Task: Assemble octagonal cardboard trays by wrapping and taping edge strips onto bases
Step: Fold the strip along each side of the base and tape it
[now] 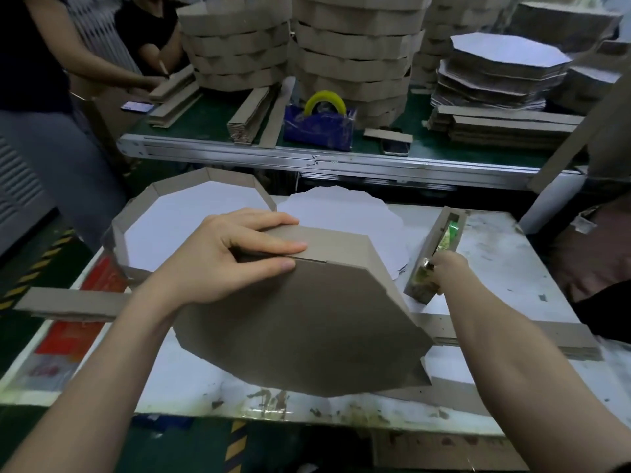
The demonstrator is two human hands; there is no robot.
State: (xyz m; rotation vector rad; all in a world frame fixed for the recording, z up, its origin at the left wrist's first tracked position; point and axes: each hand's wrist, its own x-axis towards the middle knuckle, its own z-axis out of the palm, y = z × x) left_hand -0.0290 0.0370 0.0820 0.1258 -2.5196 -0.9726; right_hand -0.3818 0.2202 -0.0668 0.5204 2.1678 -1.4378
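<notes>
The white worktable (512, 268) fills the lower view. On it, tilted up toward the person with its brown underside showing, stands the octagonal tray (307, 319) being built; its edge strip (341, 244) runs over the top, with a seam just under the thumb. Behind it to the left lies a finished tray (117, 240), white inside, and just beside that a low stack of white bases (341, 213). A loose strip (68, 303) lies flat at the left edge. The cardboard tape holder (433, 247) (green roll inside) leans to the right of the tray. The left hand (222, 257) grips the tray's top edge, fingers over the strip, thumb on the base. The right hand (449, 268) touches the holder's lower end; its grip cannot be made out.
</notes>
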